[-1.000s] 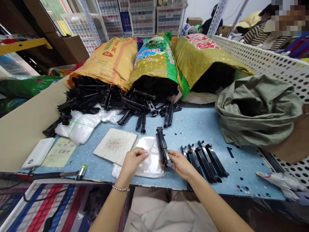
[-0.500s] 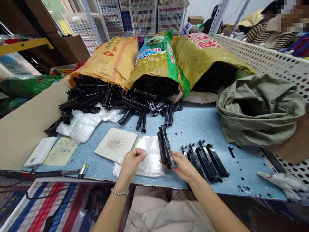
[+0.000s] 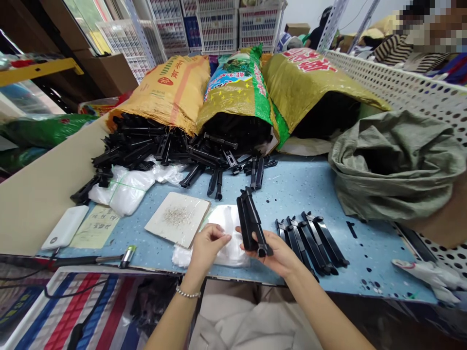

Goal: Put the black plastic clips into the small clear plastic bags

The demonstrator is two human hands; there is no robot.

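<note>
My right hand (image 3: 277, 255) is closed around a pair of long black plastic parts (image 3: 250, 218), held upright and slightly tilted above the table's front. To the left, my left hand (image 3: 208, 244) has thumb and fingers pinched at the stack of clear plastic bags (image 3: 231, 218); the grasped edge is hard to see. The stack lies flat beneath both hands. Right of my right hand, several matching black parts (image 3: 316, 240) lie side by side in a slanted row. A whitish square board (image 3: 178, 216) with brown grains on it sits beyond my left hand.
Sacks, one orange (image 3: 171, 92), spill black parts (image 3: 134, 141) at the back. A grey-green cloth bag (image 3: 394, 189) stands right, near a white glove (image 3: 426, 272). A hammer (image 3: 126, 256), power bank (image 3: 65, 227) and bundled bags (image 3: 126, 187) lie left. People are behind the perforated panel.
My left hand has shifted right along the plastic bags, closer to the black parts. My right hand has turned the parts slightly, their lower end moving right.
</note>
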